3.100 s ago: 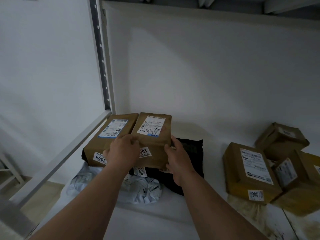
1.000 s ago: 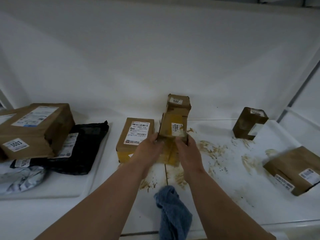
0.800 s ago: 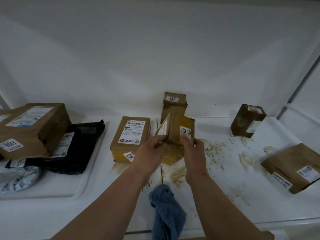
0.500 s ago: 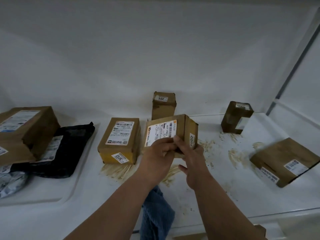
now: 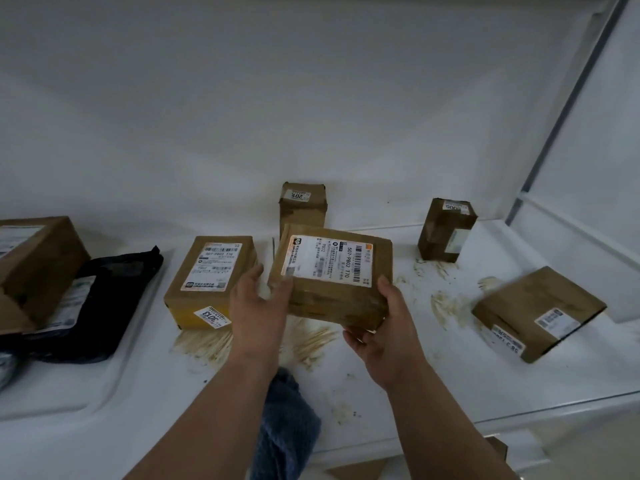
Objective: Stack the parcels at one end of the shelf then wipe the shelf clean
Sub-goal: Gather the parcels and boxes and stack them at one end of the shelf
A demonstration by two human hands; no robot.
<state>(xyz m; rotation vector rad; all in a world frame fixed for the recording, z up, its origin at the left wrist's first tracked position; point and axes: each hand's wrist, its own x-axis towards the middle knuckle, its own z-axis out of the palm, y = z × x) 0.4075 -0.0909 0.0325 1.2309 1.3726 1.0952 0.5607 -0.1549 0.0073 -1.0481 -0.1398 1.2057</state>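
Note:
A brown cardboard parcel point(image 5: 337, 289) with a white label facing up is held above the white shelf point(image 5: 433, 379). My left hand point(image 5: 258, 306) grips its left end and my right hand point(image 5: 384, 327) grips its right lower corner from beneath. A flat parcel marked 3013 point(image 5: 211, 278) lies just to the left. An upright small parcel point(image 5: 303, 206) stands behind. Another upright parcel point(image 5: 446, 230) stands at the back right, and a flat one point(image 5: 536, 313) lies at the far right. Stacked parcels point(image 5: 34, 265) and a black bag point(image 5: 104, 299) sit at the left end.
Brown smears point(image 5: 311, 341) cover the shelf under and right of the held parcel. A blue cloth point(image 5: 287, 424) hangs over the front edge between my forearms. A metal upright point(image 5: 554, 126) frames the right end of the shelf.
I picked the parcel up off the smeared spot, turned it label-up and lifted it nearer to me. The view shifted right from the left stack.

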